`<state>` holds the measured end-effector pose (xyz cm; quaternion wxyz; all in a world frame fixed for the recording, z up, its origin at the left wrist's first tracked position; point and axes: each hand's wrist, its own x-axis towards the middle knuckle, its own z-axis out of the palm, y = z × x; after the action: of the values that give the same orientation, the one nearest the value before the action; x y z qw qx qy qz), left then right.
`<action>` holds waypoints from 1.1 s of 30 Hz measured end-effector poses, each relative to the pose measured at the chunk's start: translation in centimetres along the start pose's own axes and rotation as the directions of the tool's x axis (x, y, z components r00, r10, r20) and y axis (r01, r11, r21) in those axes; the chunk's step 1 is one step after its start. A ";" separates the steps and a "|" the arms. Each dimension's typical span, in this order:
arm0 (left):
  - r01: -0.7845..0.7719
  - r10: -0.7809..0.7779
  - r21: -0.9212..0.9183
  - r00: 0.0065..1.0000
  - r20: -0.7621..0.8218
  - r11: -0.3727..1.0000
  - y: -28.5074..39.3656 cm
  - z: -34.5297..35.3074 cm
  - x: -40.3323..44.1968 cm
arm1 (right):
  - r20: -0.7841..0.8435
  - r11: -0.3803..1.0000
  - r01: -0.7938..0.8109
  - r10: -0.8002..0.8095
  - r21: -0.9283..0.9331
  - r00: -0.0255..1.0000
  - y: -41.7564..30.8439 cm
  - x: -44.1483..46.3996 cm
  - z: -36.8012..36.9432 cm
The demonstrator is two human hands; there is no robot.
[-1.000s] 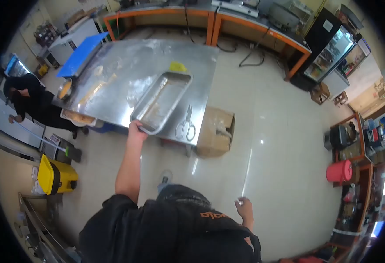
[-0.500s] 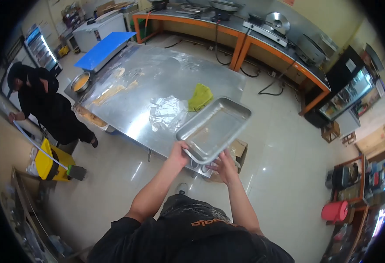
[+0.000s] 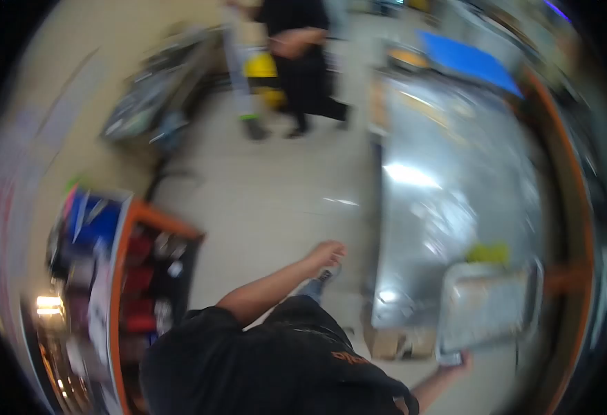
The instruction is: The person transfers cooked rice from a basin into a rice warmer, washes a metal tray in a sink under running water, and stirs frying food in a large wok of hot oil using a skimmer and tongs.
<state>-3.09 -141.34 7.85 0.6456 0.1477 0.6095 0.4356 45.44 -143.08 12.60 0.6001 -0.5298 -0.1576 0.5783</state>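
Observation:
My right hand (image 3: 458, 364) grips the near end of a shallow metal tray (image 3: 483, 310), which is held over the near right corner of the steel table (image 3: 414, 228). Well to the left, my left hand (image 3: 328, 254) is over the floor, away from the tray; its fingers look curled, but motion blur hides whether anything is in them. A yellow-green cloth (image 3: 488, 254) lies just beyond the tray. The scissors cannot be made out.
A cardboard box (image 3: 404, 344) sits by the table's near edge. At the far end are a blue board (image 3: 469, 61) and a bowl (image 3: 408, 58). Beyond the floor, a person in black (image 3: 303, 62) stands beside a broom (image 3: 254, 126). An orange-framed shelf (image 3: 127, 277) is at left.
The view has swung left. My left hand has come off the tray and moved away from it, while the tray is now in my right hand alone.

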 end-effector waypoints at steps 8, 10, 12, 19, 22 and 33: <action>-0.015 -0.170 -0.384 0.879 -0.444 0.923 -5.9 -18.3 -13.3 | 0.252 0.983 -0.101 0.137 -0.151 0.958 -0.1 1.9 13.6; -0.076 -0.129 -0.348 0.840 -0.528 0.934 -6.0 -21.0 -14.9 | 0.382 0.975 -0.179 0.218 -0.134 0.898 2.8 2.1 20.3; -0.108 -0.091 -0.272 0.773 -0.628 0.956 -7.0 -24.4 -14.8 | 0.497 0.961 -0.247 0.277 -0.128 0.823 5.7 1.9 27.5; 0.120 0.272 0.378 0.503 -0.820 0.918 -5.0 -35.6 -13.8 | 0.665 0.974 -0.227 0.187 -0.027 0.723 13.3 0.9 48.8; 0.391 0.306 0.598 0.592 -0.745 0.700 -0.2 -37.9 -13.3 | 0.637 0.963 -0.243 0.258 -0.113 0.727 14.0 0.6 56.0; 0.391 0.110 0.592 0.764 -0.636 0.704 10.9 -47.6 4.6 | 0.430 0.783 -0.156 0.483 -0.602 0.763 25.9 17.2 78.3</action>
<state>-51.39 -147.81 2.49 0.3326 0.1746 0.9158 0.1424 -26.11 -98.72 14.57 0.2419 -0.4989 -0.3842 0.7382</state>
